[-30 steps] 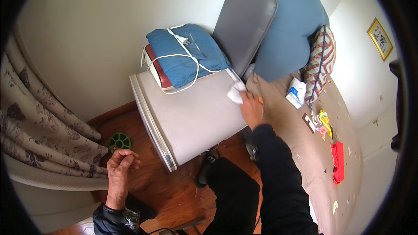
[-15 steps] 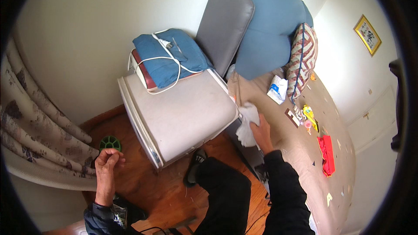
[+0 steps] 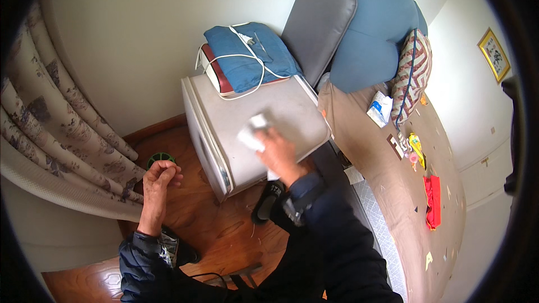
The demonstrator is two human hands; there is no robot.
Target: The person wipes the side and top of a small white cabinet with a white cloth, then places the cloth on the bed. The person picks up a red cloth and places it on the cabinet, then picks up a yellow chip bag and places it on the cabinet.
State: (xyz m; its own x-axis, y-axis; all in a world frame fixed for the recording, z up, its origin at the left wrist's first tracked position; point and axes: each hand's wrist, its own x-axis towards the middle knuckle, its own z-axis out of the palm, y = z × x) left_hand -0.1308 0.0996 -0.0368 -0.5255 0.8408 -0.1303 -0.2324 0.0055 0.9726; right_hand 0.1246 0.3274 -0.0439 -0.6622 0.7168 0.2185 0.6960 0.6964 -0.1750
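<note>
My right hand (image 3: 278, 154) is closed on a crumpled white cloth (image 3: 251, 134), blurred by motion, over the top of a pale grey cabinet (image 3: 241, 118). The cloth appears to touch the surface near its middle. My left hand (image 3: 160, 188) hangs in the air left of the cabinet, fingers curled in toward the thumb, and nothing shows in it. Behind the right hand, at the cabinet's back, a folded blue cloth (image 3: 255, 50) lies on a red and white box (image 3: 216, 73), with a white power cord (image 3: 263, 73) across it.
A grey cushion (image 3: 320, 25) and a large blue cushion (image 3: 368, 45) lean behind. On the brown-covered bed (image 3: 387, 202) lie a tissue pack (image 3: 380, 108), a red item (image 3: 432, 202) and a patterned pillow (image 3: 412, 78). Curtains (image 3: 67, 118) hang left; a green round object (image 3: 160, 160) is on the floor.
My right hand has moved left with the white cloth, from beside the bed's edge to over the cabinet top. My left hand keeps its curled shape. The view has shifted left.
</note>
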